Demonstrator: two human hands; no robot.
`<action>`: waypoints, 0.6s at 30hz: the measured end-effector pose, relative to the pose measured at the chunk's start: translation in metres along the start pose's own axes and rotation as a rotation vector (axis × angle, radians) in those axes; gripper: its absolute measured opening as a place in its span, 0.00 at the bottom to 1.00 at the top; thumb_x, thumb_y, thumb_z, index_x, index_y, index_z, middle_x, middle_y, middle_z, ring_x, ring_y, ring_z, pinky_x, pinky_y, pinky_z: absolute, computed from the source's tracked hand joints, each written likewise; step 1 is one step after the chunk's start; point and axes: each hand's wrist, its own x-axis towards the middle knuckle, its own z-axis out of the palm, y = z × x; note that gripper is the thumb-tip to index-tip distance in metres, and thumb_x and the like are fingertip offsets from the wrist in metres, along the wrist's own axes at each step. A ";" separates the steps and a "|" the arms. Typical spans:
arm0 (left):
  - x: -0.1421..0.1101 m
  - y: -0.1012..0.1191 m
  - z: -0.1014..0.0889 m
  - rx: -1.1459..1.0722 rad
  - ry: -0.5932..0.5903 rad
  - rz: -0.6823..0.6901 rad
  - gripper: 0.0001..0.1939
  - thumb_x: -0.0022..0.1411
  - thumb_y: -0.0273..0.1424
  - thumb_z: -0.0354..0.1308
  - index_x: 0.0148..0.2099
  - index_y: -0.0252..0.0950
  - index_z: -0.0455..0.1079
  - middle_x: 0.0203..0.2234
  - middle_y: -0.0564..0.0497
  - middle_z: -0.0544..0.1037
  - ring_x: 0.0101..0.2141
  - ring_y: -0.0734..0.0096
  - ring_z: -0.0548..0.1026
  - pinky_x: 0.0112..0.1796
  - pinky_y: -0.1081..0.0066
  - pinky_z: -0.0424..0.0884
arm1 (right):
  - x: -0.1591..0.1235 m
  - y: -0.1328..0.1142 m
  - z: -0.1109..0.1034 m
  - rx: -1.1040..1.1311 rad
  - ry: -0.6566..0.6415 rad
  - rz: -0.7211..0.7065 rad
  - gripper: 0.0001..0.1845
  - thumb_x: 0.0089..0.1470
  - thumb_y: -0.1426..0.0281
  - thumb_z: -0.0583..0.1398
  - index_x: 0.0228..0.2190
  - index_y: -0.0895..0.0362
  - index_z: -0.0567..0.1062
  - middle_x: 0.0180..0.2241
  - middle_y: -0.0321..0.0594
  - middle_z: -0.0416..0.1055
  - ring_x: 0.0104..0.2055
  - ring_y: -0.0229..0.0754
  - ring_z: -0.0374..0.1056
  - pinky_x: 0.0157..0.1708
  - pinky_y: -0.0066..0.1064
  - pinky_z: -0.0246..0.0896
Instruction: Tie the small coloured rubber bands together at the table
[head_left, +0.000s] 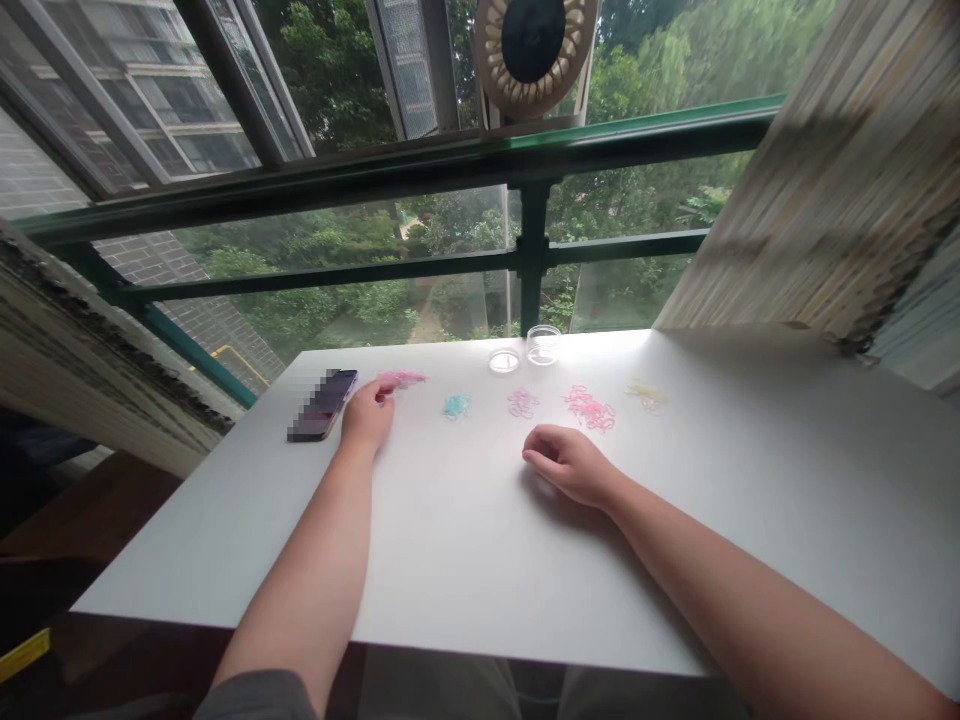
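Note:
My left hand is closed at the near left edge of a bright pink pile of small rubber bands. Its fingertips reach the pile, and whatever they may pinch is hidden. My right hand rests on the white table in a loose fist, thumb towards the curled fingers, with nothing showing in it. It lies just in front of a lilac pile of bands and a coral-pink pile, apart from both. A turquoise pile sits between my hands, and a pale yellow pile lies farther right.
A clear round container and a shallow clear lid or dish stand at the table's back edge. A phone lies left of my left hand. Behind are a green railing, a round fan and curtains.

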 end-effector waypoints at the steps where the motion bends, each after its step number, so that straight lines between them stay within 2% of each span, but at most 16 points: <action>1: 0.001 -0.004 -0.002 0.008 0.003 -0.028 0.16 0.53 0.25 0.52 0.44 0.36 0.73 0.38 0.48 0.78 0.36 0.67 0.74 0.41 0.69 0.70 | 0.000 0.000 0.000 -0.003 0.000 0.000 0.05 0.50 0.69 0.55 0.25 0.57 0.69 0.22 0.33 0.66 0.23 0.33 0.58 0.25 0.26 0.54; 9: 0.002 -0.022 -0.010 0.089 0.021 -0.147 0.16 0.52 0.25 0.53 0.44 0.36 0.72 0.38 0.47 0.78 0.36 0.67 0.75 0.40 0.70 0.69 | -0.002 -0.001 0.000 -0.039 -0.005 0.011 0.06 0.50 0.68 0.54 0.25 0.56 0.68 0.20 0.32 0.63 0.22 0.34 0.57 0.24 0.26 0.53; 18: 0.004 -0.020 -0.013 0.189 -0.084 -0.213 0.15 0.49 0.25 0.54 0.40 0.39 0.76 0.35 0.47 0.79 0.37 0.59 0.75 0.39 0.65 0.69 | -0.001 0.002 0.000 -0.042 -0.015 0.001 0.07 0.51 0.68 0.54 0.25 0.57 0.68 0.21 0.33 0.64 0.23 0.34 0.58 0.24 0.27 0.53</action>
